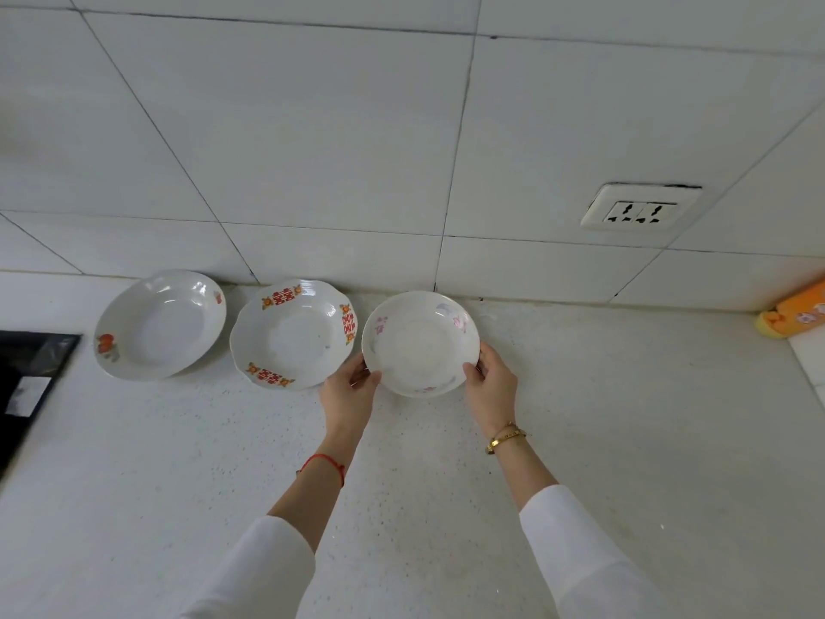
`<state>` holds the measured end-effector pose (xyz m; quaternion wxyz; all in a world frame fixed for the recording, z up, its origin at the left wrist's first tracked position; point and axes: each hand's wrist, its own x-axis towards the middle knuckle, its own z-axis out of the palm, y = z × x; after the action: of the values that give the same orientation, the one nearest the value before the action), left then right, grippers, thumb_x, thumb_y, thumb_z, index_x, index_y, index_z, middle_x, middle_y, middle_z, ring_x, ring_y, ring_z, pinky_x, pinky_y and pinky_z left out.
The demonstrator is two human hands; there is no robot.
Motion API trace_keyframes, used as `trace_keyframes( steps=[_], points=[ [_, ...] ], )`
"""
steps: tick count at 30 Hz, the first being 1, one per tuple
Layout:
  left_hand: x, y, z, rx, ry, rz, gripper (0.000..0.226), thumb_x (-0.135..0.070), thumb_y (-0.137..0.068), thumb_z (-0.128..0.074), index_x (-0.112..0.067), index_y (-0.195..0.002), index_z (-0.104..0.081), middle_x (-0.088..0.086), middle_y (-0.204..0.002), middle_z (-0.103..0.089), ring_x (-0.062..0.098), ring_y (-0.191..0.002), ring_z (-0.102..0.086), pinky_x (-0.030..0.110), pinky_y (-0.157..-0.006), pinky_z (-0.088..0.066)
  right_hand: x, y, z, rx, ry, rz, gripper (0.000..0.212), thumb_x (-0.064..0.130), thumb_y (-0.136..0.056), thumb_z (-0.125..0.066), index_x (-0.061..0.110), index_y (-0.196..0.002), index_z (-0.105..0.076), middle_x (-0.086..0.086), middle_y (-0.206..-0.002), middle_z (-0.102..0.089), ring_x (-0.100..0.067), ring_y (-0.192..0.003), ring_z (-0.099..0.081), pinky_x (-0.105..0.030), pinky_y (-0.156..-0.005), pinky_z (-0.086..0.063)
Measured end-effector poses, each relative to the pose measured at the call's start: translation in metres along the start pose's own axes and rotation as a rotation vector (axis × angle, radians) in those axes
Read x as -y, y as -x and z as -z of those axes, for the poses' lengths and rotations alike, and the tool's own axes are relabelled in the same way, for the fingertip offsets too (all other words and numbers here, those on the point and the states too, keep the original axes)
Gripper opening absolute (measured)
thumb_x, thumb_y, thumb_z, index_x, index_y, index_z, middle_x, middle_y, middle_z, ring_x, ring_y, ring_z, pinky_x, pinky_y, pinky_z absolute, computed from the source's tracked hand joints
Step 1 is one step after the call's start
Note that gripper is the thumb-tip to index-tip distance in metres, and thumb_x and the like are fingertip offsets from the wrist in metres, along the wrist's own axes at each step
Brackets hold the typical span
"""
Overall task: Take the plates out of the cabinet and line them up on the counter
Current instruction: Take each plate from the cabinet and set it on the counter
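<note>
Against the white tiled wall (312,149), on the speckled tabletop (178,462), left hand (348,388) and right hand (489,382) reach forward, fingers curled round the pink-flowered plate (419,344), rightmost of three.

the speckled white counter (625,440) is carrying three white plates. the fruit-print plate (160,324) is showing orange-red fruit motifs at 8 and 2 o'clock on its rim. the red-character plate (292,335) is bearing red characters with orange flowers at 12, 3 and 6 o'clock. the pale-pink-flower plate (420,344) is showing faint pink and lilac sprigs. the tiled wall (312,149) is reading white with dark grout, and the socket (640,206) cream. an orange and yellow package (792,315) is lying at 3 o'clock, and a black surface (27,373) at 9 o'clock.
</note>
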<state>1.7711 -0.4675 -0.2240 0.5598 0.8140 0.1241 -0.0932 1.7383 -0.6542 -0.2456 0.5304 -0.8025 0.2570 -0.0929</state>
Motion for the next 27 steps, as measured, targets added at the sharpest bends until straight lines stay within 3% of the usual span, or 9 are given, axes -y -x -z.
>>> trace_keyframes(
  steps=[5, 11, 15, 18, 23, 27],
  points=[
    [0.001, -0.004, -0.009, -0.010, 0.020, 0.028, 0.040, -0.004, -0.088, -0.064, -0.016, -0.127, -0.063, -0.003, -0.110, -0.070, 0.007, -0.096, -0.061, 0.024, -0.096, -0.045, -0.006, -0.007, -0.001, 0.018, 0.020, -0.003, 0.043, -0.004, -0.088, -0.054, 0.013, -0.128, -0.057, 0.012, -0.103, -0.063, -0.002, -0.098, -0.058, -0.009, -0.083, -0.044],
    [0.008, -0.012, -0.011, -0.003, -0.016, 0.039, 0.041, -0.005, -0.088, -0.064, -0.016, -0.128, -0.063, -0.001, -0.114, -0.070, 0.006, -0.095, -0.061, 0.020, -0.093, -0.044, -0.008, -0.013, -0.003, 0.043, 0.053, -0.004, 0.045, -0.003, -0.088, -0.056, 0.009, -0.132, -0.053, -0.005, -0.117, -0.067, -0.006, -0.103, -0.057, -0.019, -0.091, -0.046],
    [0.006, -0.015, -0.010, 0.016, -0.023, 0.054, 0.041, -0.006, -0.089, -0.064, -0.015, -0.129, -0.061, 0.003, -0.117, -0.070, 0.010, -0.100, -0.060, 0.029, -0.100, -0.044, -0.007, -0.013, -0.002, 0.056, 0.089, -0.003, 0.045, 0.000, -0.088, -0.058, 0.009, -0.132, -0.052, -0.007, -0.120, -0.066, -0.014, -0.109, -0.060, -0.022, -0.092, -0.047],
    [0.001, -0.012, -0.006, 0.019, -0.020, 0.058, 0.040, -0.007, -0.089, -0.064, -0.010, -0.129, -0.060, 0.006, -0.119, -0.069, 0.018, -0.108, -0.063, 0.033, -0.104, -0.043, -0.005, -0.013, 0.002, 0.092, 0.190, -0.012, 0.045, 0.010, -0.090, -0.060, 0.010, -0.134, -0.050, -0.009, -0.126, -0.062, -0.022, -0.119, -0.057, -0.033, -0.099, -0.049],
    [-0.005, 0.005, 0.012, 0.022, -0.091, -0.027, 0.047, -0.017, -0.092, -0.063, -0.008, -0.136, -0.053, 0.009, -0.129, -0.062, 0.010, -0.097, -0.059, 0.020, -0.088, -0.046, 0.005, -0.003, 0.016, 0.111, 0.400, -0.005, 0.057, 0.027, -0.095, -0.054, 0.007, -0.144, -0.033, -0.014, -0.148, -0.038, -0.028, -0.141, -0.031, -0.038, -0.110, -0.034],
    [-0.010, 0.029, 0.041, 0.012, -0.215, -0.179, 0.045, -0.022, -0.090, -0.065, -0.015, -0.134, -0.056, 0.008, -0.125, -0.065, 0.019, -0.103, -0.062, 0.029, -0.093, -0.048, 0.018, 0.018, 0.030, 0.121, 0.476, 0.091, 0.056, 0.030, -0.097, -0.049, 0.007, -0.144, -0.032, -0.012, -0.153, -0.031, -0.027, -0.147, -0.015, -0.038, -0.115, -0.026]
  ],
)
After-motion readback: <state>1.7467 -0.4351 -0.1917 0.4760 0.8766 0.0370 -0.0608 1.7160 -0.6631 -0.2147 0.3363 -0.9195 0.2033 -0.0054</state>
